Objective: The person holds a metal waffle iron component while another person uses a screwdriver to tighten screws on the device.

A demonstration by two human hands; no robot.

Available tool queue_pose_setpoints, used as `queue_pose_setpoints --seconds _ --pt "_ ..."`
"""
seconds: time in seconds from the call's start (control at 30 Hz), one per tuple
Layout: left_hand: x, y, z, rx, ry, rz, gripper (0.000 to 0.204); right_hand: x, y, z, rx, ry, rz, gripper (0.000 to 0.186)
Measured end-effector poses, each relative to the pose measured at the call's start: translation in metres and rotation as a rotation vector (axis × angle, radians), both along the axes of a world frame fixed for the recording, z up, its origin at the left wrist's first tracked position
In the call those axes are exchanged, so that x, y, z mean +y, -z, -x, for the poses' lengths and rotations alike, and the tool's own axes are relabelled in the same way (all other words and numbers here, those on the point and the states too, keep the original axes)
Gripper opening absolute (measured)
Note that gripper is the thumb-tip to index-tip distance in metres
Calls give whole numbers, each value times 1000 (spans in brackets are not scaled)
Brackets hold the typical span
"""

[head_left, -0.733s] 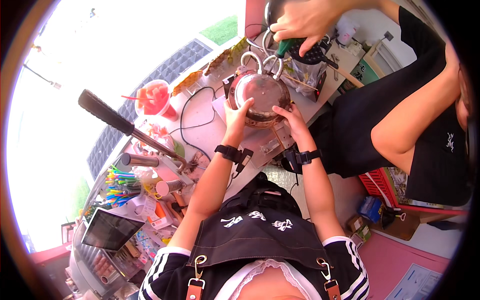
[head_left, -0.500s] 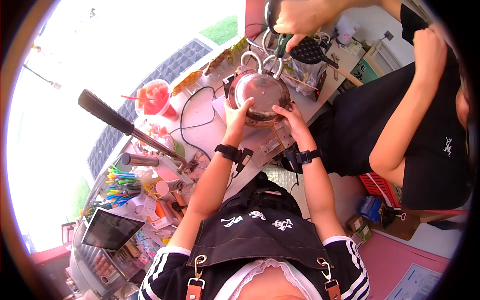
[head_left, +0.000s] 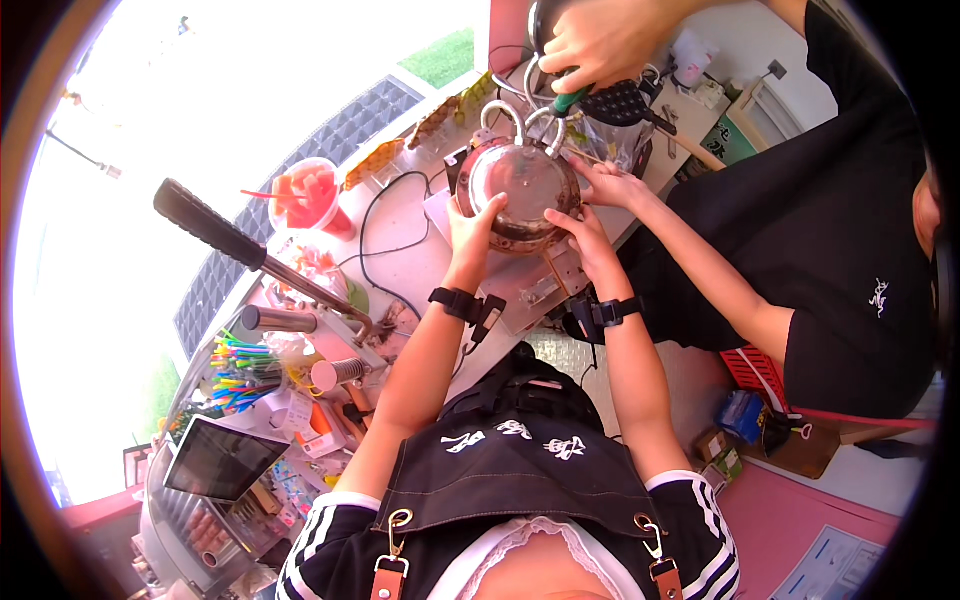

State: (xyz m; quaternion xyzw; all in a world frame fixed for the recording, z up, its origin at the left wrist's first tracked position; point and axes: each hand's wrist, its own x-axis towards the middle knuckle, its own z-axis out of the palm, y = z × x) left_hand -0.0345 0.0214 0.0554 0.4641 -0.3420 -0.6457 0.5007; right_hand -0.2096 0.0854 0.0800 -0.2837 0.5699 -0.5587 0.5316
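Both my hands grip a round, scuffed metal pan-like part (head_left: 522, 190) with brown stains around its rim. My left hand (head_left: 472, 228) closes on its near left edge, the thumb on the flat face. On the near right edge, my right hand (head_left: 586, 238) holds it the same way. Curved silver tubes (head_left: 503, 108) rise at its far side. There a co-worker's hand (head_left: 600, 48) holds a green-handled tool (head_left: 572, 100) by the tubes, its tip hidden. The co-worker's other hand (head_left: 612, 186) reaches the part's right edge; whether it touches is unclear.
A black cable (head_left: 366, 235) loops across the counter at left, near a cup of red fruit pieces (head_left: 305, 198). A long black lever handle (head_left: 210, 222) juts up nearer me. Colourful straws (head_left: 240, 370) and a dark screen (head_left: 222, 460) stand lower left. A black textured plate (head_left: 618, 106) lies far right.
The co-worker's raised lower arm has come down, its hand now at the right side of the metal part. Their tool hand has shifted slightly. My hands stay in place.
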Motion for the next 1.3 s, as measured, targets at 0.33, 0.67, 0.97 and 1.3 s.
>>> queue_pose_setpoints --seconds 0.33,0.67,0.97,1.3 --pt "0 1 2 1 -3 24 72 -2 8 3 4 -1 24 65" --pt "-1 1 0 -22 -10 18 73 0 0 1 1 -34 -9 58" --pt "1 -4 2 23 -3 10 72 -1 5 3 -3 -38 2 58" --pt "1 -1 1 -14 -17 32 71 2 4 0 -12 -36 -4 58"
